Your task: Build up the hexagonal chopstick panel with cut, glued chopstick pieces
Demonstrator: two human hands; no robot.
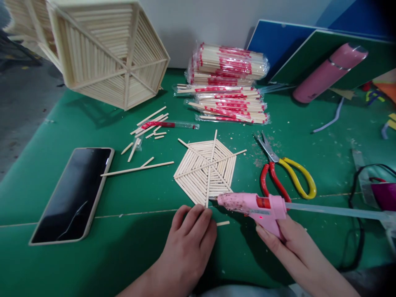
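Note:
A hexagonal panel (193,173) of thin wooden sticks lies flat on the green tabletop, its crossing spokes poking past the edges. My left hand (192,243) is closed at the panel's near edge, fingers curled around the near spoke end; the fingertips are partly hidden. One short stick (223,223) shows to the right of those fingers; whether they hold it I cannot tell. In my right hand (291,243) is a pink hot glue gun (252,204), a long clear glue stick (334,210) out of its back. The nozzle points left at the panel's near edge.
Scissors (272,152) with red and yellow handles lie right of the panel. Loose sticks (151,123) and a phone (72,194) are at left. Behind stand a hexagonal stick structure (114,53), packaged chopsticks (229,99) and a pink bottle (328,74).

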